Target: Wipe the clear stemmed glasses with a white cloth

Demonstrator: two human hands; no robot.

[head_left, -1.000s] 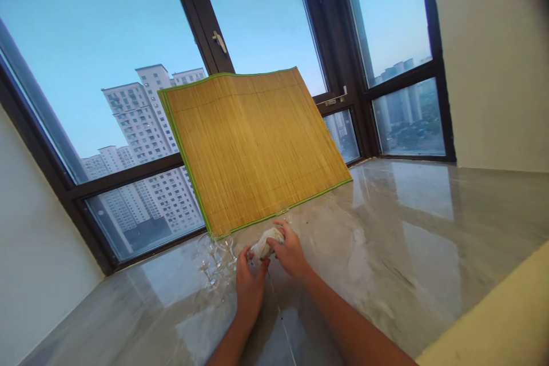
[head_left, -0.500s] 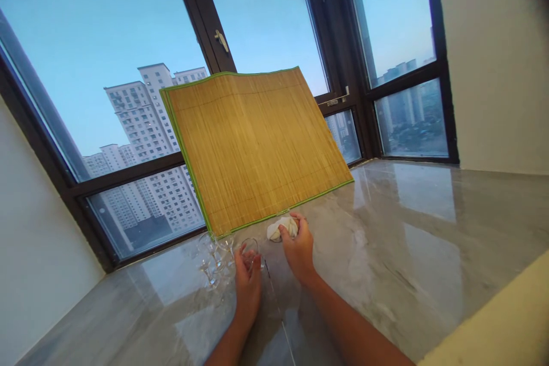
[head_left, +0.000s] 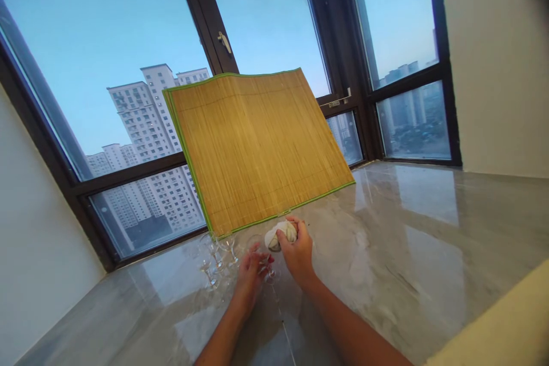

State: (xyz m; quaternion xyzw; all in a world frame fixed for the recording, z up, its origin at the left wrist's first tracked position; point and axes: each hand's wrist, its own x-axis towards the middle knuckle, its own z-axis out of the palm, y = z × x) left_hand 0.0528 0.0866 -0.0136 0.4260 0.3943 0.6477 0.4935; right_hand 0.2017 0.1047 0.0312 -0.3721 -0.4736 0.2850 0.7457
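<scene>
Here the left grip (head_left: 252,270) pinches a clear glass (head_left: 262,251), just beside the right grip (head_left: 295,247) clutching a cloth (head_left: 277,235).

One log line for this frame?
left hand: holds glass | right hand: grips cloth | more glasses left | mat against window

Two hands (head_left: 274,266), one cloth (head_left: 278,235), one bamboo mat (head_left: 257,146), and several glasses (head_left: 217,257), lower centre; exact number unclear.

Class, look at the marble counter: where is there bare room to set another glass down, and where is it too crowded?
Bare marble counter spreads right of the right hand, toward the wall. It is crowded left of the left hand, where stemmed glasses cluster below the bamboo mat.
</scene>
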